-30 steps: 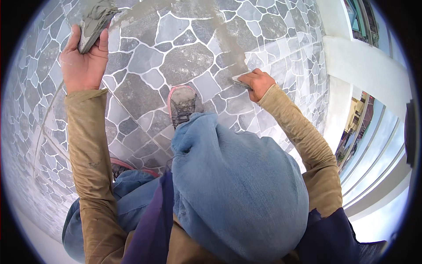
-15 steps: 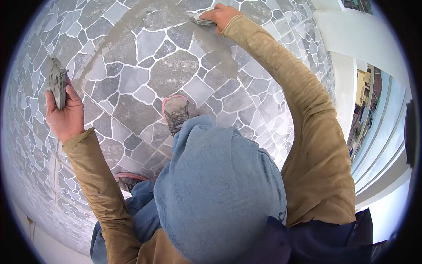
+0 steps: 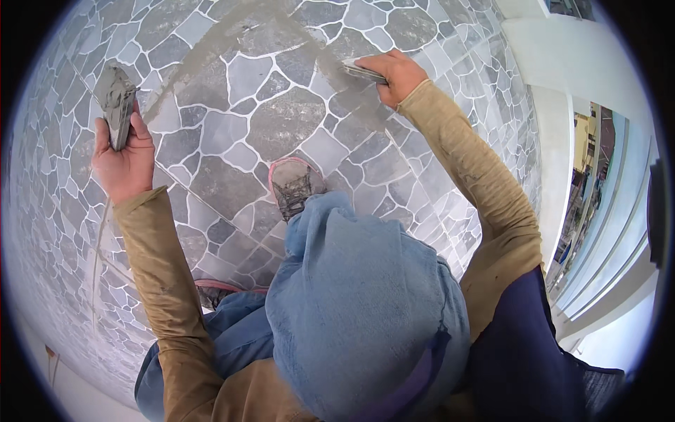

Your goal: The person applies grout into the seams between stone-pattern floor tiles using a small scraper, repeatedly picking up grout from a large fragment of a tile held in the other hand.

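Observation:
My left hand (image 3: 125, 163) is closed around a trowel-like flat tool heaped with wet grey mortar (image 3: 118, 95), held above the floor at the left. Its handle is hidden by the mortar and my fingers. At the upper right, my right hand (image 3: 404, 76) grips a thin, flat metal scraper (image 3: 363, 72). That blade lies low over a smeared grey mortar band (image 3: 339, 79) along a joint; whether it touches the floor I cannot tell. The stone-patterned floor tiles (image 3: 287, 125) are grey with white lines. Two mortar bands meet at the top.
Between my hands, my shoe (image 3: 292, 184) with pink trim stands on the tiles, and another shoe (image 3: 214, 292) shows lower left. My blue trouser knee (image 3: 373, 281) fills the lower middle. A white ledge (image 3: 555, 141) runs along the right side, with railings (image 3: 598, 218) beyond.
My right hand has drawn the scraper nearer and to the right along the mortar band. The left hand with its loaded tool has shifted right and nearer in the picture.

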The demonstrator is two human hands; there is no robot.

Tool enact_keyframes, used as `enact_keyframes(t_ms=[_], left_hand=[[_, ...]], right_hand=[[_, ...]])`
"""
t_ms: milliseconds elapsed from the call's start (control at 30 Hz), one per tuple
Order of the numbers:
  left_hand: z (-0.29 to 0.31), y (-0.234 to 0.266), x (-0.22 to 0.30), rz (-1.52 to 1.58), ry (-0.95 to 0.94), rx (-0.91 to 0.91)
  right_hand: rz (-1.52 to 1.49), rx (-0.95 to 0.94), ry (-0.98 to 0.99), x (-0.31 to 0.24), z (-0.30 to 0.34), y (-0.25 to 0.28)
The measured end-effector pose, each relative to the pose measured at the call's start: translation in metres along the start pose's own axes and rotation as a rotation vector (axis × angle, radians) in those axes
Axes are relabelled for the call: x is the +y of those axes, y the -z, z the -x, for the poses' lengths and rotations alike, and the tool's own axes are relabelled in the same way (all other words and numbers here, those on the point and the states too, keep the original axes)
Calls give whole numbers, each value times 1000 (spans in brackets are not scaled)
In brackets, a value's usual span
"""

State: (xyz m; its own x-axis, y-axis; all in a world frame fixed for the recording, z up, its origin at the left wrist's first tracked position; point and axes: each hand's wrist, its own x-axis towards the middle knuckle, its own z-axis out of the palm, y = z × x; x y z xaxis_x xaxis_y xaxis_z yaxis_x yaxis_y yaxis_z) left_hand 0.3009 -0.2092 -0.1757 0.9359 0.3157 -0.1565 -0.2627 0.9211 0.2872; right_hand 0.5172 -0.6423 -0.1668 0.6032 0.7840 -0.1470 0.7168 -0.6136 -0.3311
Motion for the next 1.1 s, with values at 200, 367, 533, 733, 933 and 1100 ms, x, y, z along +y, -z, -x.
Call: enact_keyframes(t_ms=[200, 367, 533, 733, 933, 1100], left_hand=[[8, -12, 10, -40, -71, 31], [14, -10, 14, -49, -121, 89], [20, -6, 19, -50, -146, 189], [8, -24, 6, -47, -140, 176], [7, -8, -1, -33, -139, 113], [18, -5, 12, -43, -156, 115]], right_hand=[[177, 51, 137, -50, -168, -19], [115, -69, 142, -69, -207, -39], [354, -61, 335, -91, -133, -66], [273, -147, -34, -46, -154, -15], [436, 139, -96, -60, -191, -76], [301, 17, -31, -110, -167, -86]])
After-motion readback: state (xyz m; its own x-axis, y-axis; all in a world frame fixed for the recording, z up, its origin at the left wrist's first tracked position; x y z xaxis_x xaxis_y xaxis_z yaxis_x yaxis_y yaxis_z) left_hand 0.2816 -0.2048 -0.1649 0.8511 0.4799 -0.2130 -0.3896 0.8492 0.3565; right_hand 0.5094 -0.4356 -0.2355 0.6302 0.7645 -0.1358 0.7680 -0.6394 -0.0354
